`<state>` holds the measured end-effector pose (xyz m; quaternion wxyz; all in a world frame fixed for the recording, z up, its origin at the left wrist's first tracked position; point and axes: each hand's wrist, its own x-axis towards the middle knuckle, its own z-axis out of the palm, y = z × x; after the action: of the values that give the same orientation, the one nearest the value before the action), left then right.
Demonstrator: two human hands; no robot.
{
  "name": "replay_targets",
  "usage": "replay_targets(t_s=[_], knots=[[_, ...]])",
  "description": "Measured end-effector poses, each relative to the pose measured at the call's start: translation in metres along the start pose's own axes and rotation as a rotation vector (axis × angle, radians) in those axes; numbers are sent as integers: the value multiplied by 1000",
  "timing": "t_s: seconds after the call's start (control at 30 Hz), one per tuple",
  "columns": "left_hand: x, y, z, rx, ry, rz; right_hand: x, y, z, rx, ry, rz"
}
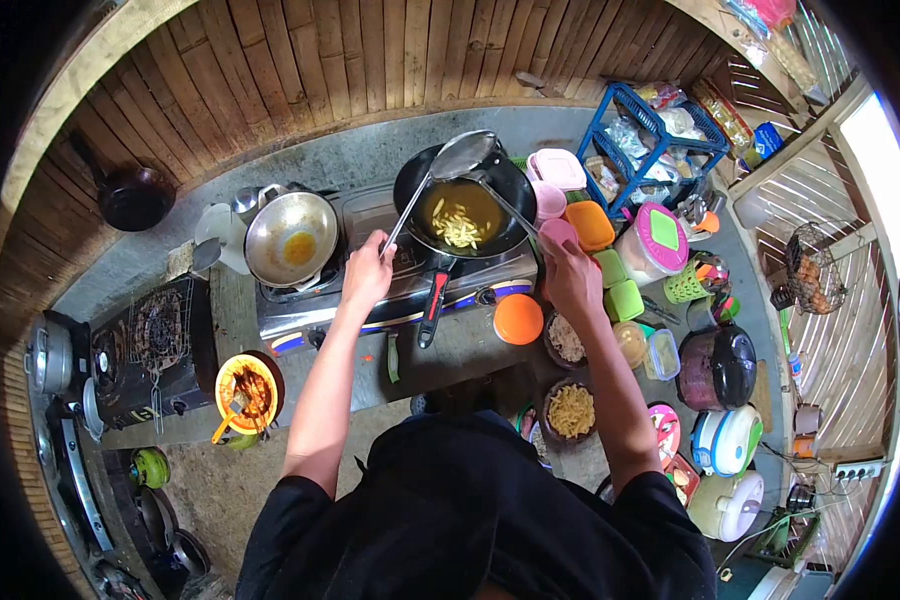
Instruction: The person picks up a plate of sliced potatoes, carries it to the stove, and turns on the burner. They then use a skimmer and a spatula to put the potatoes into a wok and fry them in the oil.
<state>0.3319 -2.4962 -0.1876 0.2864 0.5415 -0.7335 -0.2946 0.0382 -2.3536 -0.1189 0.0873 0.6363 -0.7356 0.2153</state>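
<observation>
My left hand is closed around the long handle of a wire mesh skimmer, whose round head hangs over the far side of a black wok. In the wok, pale yellow strips of food lie in brownish oil. My right hand grips a metal-handled utensil that slants over the wok; its working end is hidden at the skimmer, so its kind cannot be made out. The wok sits on a gas stove, its black and red handle pointing toward me.
A second pan with some oil stands on the left burner. An orange bowl of red sauce is at the left. Bowls of pale yellow food, an orange lid, and a blue rack are to the right.
</observation>
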Motion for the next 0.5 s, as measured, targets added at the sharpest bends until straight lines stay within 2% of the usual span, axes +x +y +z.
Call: replay_targets(t_s=[0.1,0.3,0.37,0.5], knots=[[-1,-4,-1,4,31,-7,-2,-1,-1,-35,-36,-5],[-1,-6,4,-11,42,9,-4,-7,5,-5,27,52],[-2,-6,3,-30,54,4,-11,-4,9,-19,-77,28],[0,-17,6,-87,58,-32,-17,3,10,68,-44,56]])
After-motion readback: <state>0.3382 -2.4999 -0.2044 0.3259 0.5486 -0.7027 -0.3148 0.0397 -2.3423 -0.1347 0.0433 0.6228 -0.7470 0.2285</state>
